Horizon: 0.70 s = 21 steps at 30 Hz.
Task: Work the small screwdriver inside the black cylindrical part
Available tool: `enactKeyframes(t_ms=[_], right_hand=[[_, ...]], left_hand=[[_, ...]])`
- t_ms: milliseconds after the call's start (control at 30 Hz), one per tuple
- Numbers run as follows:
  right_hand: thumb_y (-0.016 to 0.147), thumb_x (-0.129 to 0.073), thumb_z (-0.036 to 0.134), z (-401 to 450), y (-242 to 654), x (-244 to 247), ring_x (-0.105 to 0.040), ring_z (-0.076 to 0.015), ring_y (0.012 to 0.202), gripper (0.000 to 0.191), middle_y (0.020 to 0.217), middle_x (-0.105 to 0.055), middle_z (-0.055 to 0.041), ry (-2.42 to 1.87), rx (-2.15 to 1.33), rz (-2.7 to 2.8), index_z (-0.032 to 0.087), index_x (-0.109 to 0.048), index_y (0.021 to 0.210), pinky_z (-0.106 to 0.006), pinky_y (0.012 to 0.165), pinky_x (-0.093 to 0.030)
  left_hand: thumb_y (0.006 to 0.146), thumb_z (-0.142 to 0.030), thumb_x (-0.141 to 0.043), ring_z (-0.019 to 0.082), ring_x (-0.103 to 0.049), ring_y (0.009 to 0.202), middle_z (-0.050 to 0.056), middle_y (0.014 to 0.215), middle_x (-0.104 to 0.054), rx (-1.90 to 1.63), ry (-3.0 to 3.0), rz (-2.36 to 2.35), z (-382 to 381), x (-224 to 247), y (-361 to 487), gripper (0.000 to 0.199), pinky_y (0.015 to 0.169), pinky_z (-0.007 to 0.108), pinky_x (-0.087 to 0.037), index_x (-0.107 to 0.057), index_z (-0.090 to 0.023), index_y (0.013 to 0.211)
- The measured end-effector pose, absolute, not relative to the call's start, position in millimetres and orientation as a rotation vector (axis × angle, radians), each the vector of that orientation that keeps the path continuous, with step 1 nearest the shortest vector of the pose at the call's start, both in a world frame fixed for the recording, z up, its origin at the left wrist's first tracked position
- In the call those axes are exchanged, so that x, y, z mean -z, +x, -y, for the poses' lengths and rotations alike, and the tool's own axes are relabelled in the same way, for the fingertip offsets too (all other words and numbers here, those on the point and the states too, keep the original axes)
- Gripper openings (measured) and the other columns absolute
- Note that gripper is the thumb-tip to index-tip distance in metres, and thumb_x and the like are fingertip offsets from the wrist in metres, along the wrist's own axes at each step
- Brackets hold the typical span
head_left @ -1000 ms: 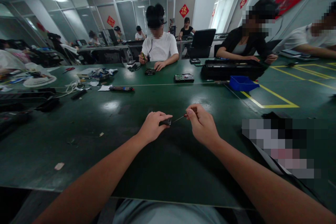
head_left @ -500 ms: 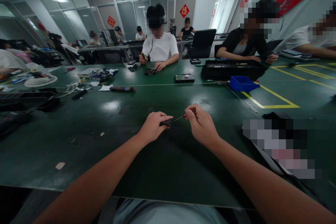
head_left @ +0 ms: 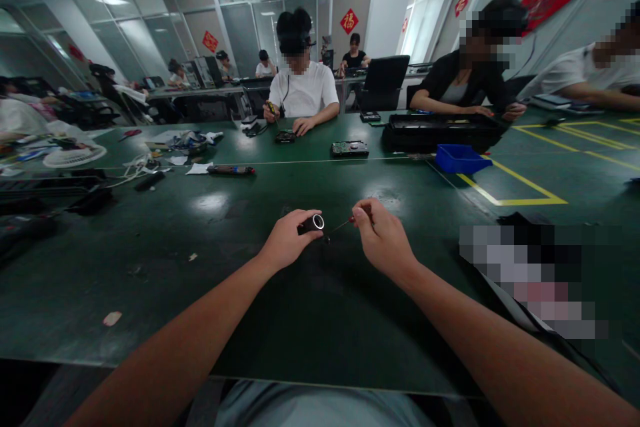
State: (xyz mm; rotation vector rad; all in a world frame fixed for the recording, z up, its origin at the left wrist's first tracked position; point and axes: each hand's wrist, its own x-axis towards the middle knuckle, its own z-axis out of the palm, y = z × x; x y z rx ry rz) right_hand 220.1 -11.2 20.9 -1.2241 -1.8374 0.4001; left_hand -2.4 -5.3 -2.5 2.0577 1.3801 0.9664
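My left hand point(head_left: 286, 240) is closed round a short black tube point(head_left: 306, 224). A bright silver ring rims the tube's end, which faces right and toward me. In my right hand point(head_left: 383, 237) is a screwdriver point(head_left: 353, 219) with a red-brown handle, its thin shaft pointing left and down. The screwdriver tip is just right of the tube and apart from it. A small dark piece with a shiny spot point(head_left: 327, 239) shows just below the tip; whether it lies on the table or hangs from the tip I cannot tell.
Across the green table point(head_left: 280, 327) a person in white works on a small device point(head_left: 285, 137). A hard drive point(head_left: 349, 148), a blue bin point(head_left: 461, 159) and a long black casing point(head_left: 440, 132) stand farther back. A pen-like tool point(head_left: 231, 170) and cables point(head_left: 143, 165) lie left.
The black tube has turned in my left hand, so its ringed end shows. A small dark piece now appears apart from it, near the screwdriver tip. My right hand has hardly moved.
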Motion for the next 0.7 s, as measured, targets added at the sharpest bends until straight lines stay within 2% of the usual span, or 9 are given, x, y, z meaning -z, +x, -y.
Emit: enactKeyframes(t_ms=[100, 200, 300, 400, 467, 567, 700], right_hand=[[0.1, -0.042, 0.034, 12, 220, -22, -0.065, -0.0223, 0.073, 0.02, 0.08, -0.069, -0.0054, -1.23, -0.417, 1.832, 0.022, -0.057, 0.093, -0.034, 0.066, -0.043], [0.1, -0.043, 0.035, 12, 220, -23, -0.065, -0.0221, 0.073, 0.021, 0.081, -0.069, -0.0056, -1.226, -0.426, 1.83, 0.022, -0.057, 0.093, -0.034, 0.065, -0.043], [0.1, -0.043, 0.035, 12, 220, -23, -0.065, -0.0223, 0.073, 0.021, 0.081, -0.069, -0.0059, -1.218, -0.432, 1.826, 0.022, -0.058, 0.092, -0.035, 0.065, -0.044], [0.1, -0.043, 0.035, 12, 220, -23, -0.066, -0.0224, 0.074, 0.021, 0.083, -0.07, -0.0064, -1.221, -0.437, 1.826, 0.022, -0.058, 0.093, -0.035, 0.066, -0.045], [0.1, -0.043, 0.036, 12, 220, -23, -0.066, -0.0226, 0.075, 0.022, 0.083, -0.07, -0.0064, -1.222, -0.438, 1.829, 0.021, -0.058, 0.093, -0.035, 0.068, -0.045], [0.1, -0.044, 0.036, 12, 220, -22, -0.067, -0.0228, 0.075, 0.021, 0.083, -0.07, -0.0062, -1.222, -0.444, 1.821, 0.022, -0.058, 0.093, -0.036, 0.068, -0.046], [0.1, -0.044, 0.036, 11, 220, -20, -0.067, -0.0232, 0.075, 0.021, 0.083, -0.071, -0.0061, -1.224, -0.442, 1.807, 0.022, -0.058, 0.094, -0.036, 0.069, -0.046]], left_hand=[[0.086, -0.025, -0.072, 0.022, -0.062, 0.11, 0.007, 0.122, -0.066, -1.067, 1.884, -1.348, 2, 6, -3, 0.043, 0.1, 0.039, -0.048, -0.062, -0.024, 0.128], [0.091, -0.026, -0.062, 0.021, -0.063, 0.108, 0.009, 0.123, -0.065, -1.127, 1.718, -1.255, -1, 10, -4, 0.044, 0.098, 0.038, -0.049, -0.054, -0.022, 0.135], [0.096, -0.028, -0.05, 0.018, -0.064, 0.097, 0.009, 0.119, -0.063, -1.101, 1.645, -1.221, 0, 8, -5, 0.042, 0.085, 0.032, -0.052, -0.047, -0.022, 0.138], [0.096, -0.037, -0.052, 0.018, -0.062, 0.087, 0.006, 0.105, -0.063, -1.006, 1.727, -1.336, 7, -2, -3, 0.035, 0.076, 0.031, -0.051, -0.053, -0.022, 0.127], [0.094, -0.041, -0.057, 0.019, -0.061, 0.085, 0.005, 0.1, -0.064, -0.923, 1.869, -1.427, 12, -9, 0, 0.031, 0.078, 0.034, -0.051, -0.058, -0.021, 0.117], [0.092, -0.036, -0.061, 0.023, -0.062, 0.095, 0.006, 0.104, -0.066, -0.791, 2.132, -1.441, 16, -14, 7, 0.023, 0.088, 0.038, -0.05, -0.064, -0.019, 0.108], [0.094, -0.026, -0.056, 0.024, -0.061, 0.107, 0.008, 0.116, -0.065, -0.604, 2.341, -1.368, 16, -8, 14, 0.026, 0.095, 0.039, -0.049, -0.064, -0.019, 0.119]])
